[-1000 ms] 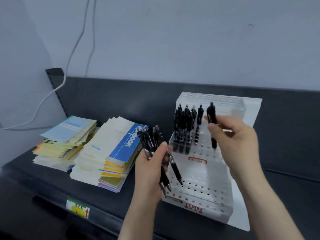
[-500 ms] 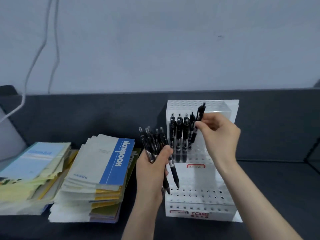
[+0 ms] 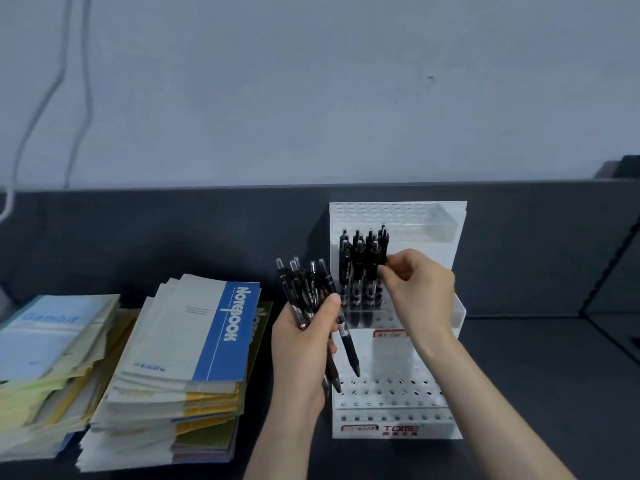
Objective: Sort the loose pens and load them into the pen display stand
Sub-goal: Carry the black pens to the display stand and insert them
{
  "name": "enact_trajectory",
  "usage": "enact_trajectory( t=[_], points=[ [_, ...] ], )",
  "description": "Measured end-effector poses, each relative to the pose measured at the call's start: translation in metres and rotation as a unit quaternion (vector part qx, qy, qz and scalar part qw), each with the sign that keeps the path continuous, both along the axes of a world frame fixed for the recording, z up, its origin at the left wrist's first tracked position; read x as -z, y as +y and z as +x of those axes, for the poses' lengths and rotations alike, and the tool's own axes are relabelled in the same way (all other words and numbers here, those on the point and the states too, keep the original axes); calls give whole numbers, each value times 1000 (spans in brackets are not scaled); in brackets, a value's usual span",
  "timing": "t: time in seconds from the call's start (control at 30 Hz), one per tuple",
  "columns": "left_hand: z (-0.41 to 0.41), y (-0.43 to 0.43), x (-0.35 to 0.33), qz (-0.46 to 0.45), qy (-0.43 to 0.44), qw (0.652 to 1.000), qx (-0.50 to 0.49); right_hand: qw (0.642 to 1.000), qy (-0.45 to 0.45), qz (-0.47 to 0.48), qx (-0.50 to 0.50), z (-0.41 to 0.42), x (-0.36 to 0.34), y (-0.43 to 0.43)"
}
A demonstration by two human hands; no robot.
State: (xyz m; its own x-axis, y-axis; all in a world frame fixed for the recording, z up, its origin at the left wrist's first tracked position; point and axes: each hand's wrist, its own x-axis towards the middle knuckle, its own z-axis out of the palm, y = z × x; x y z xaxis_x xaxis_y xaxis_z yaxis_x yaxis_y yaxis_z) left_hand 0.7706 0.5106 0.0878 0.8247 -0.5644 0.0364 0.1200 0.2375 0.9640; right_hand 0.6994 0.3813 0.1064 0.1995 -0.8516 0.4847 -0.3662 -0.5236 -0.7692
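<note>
Right hand pinches one black pen at the upper tier of the white display stand, right of centre, seating it beside the loaded pens. Left hand clutches the loose bundle at centre frame (lower tiers look unfilled). Next, I judge: let go, then draw another from the bundle.

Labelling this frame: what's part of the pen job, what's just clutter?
Job:
- stand
- loaded pens
- pen bundle, gripped by left hand
- rightmost pen, pinched by right hand

Lying about:
- notebook stacks
- wall cables
</note>
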Motion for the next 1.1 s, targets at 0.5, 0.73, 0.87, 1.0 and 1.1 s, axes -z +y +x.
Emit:
enact_trajectory(
  t=[0.5,0.73,0.87,1.0,1.1],
  points=[
    [-13,-8,7,-7,-18,999,27,979,20,79,-185,-35,9,63],
    [-10,-7,9,23,4,1000,11,987,-144,12,-69,-38,-14,32],
    [-10,-5,7,10,17,1000,16,981,-190,5,-47,-28,-26,14],
    [-9,-3,6,4,19,1000,21,987,-152,12,-48,-16,-17,8],
    [-8,-2,5,3,26,999,28,993,-106,8,-42,-12,-11,6]
  ],
)
